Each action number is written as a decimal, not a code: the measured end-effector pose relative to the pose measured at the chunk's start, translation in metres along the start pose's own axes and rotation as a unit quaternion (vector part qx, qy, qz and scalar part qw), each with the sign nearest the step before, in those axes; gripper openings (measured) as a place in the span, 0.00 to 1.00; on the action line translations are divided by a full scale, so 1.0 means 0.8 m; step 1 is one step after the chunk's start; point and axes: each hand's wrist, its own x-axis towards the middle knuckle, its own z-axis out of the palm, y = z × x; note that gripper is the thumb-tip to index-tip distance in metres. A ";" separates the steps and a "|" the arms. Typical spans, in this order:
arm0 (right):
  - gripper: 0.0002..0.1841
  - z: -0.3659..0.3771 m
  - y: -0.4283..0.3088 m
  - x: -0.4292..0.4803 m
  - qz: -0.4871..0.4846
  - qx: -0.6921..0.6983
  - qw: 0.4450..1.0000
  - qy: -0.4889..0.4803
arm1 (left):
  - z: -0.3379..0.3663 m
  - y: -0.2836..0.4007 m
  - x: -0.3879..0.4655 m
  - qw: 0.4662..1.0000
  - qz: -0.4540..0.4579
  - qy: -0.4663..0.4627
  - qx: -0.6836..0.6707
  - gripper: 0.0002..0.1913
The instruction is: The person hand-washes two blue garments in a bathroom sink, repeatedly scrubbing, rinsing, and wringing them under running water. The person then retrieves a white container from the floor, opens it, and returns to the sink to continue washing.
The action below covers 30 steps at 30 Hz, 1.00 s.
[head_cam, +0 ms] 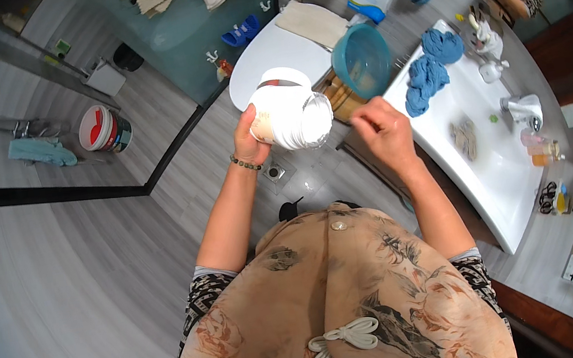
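Note:
A white plastic jar [282,110] with a threaded neck is tilted to the right in my left hand [251,137], whose thumb shows on its side. Foil-like material shows around the jar's mouth [316,119]; what is inside cannot be told. To the right of the jar, my right hand [383,128] is raised with its fingers curled, and whether something small is pinched in them cannot be seen. Just beyond that hand is a translucent teal basin [362,61].
The white washbasin [512,201] on the right has blue cloths [427,77] on its rim and a greyish cloth [464,138] inside, near the faucet [523,107]. Ahead is a closed white toilet lid [262,55] bearing a beige towel [310,22]. A glass partition [173,51] stands ahead left.

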 end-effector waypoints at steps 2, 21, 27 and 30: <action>0.03 -0.009 -0.013 -0.006 0.017 0.063 0.997 -0.045 | 0.017 -0.016 0.009 1.000 0.010 -0.022 0.011 0.35; 0.05 -0.089 0.059 -0.027 0.351 0.344 0.865 -0.100 | 0.092 -0.125 0.015 0.999 -0.037 -0.019 -0.010 0.36; 0.13 -0.080 0.069 -0.049 0.116 0.200 0.969 -0.085 | 0.104 -0.133 0.013 0.997 -0.068 -0.015 -0.035 0.35; 0.11 -0.084 0.077 -0.049 -0.059 0.058 0.996 -0.021 | 0.106 -0.136 0.011 0.995 -0.083 -0.007 -0.046 0.35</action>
